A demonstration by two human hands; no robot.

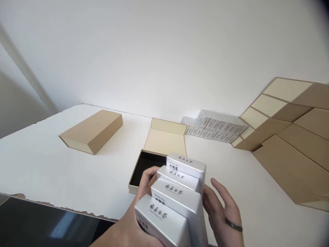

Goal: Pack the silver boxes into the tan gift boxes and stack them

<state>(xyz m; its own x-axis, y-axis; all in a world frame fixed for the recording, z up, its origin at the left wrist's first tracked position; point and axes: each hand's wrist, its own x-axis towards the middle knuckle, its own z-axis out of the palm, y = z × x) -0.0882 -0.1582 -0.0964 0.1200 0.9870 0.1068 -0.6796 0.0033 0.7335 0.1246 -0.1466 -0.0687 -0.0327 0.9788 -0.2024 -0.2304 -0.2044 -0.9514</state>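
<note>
Several silver-white tea boxes (177, 195) stand in an uneven row, held in front of me, with "WHITE TEA" and dark print on them. My left hand (133, 212) is closed around their left and near side, thumb and fingers wrapped against the boxes. On the right side, my right hand (223, 209) rests its curled fingers against them, with its thumb raised apart; the fingertips are partly hidden. A dark ring is on one of its fingers. Behind the row, a tan gift box (151, 161) lies with its lid folded back, its black inside partly covered by my hand and the boxes.
A closed tan box (94, 130) lies on the white table (46, 164) at left. Small silver-white boxes (213, 127) are stacked against the wall. Several tan boxes (290, 120) are piled at right. A dark glossy surface (51, 223) lies below the rough front edge.
</note>
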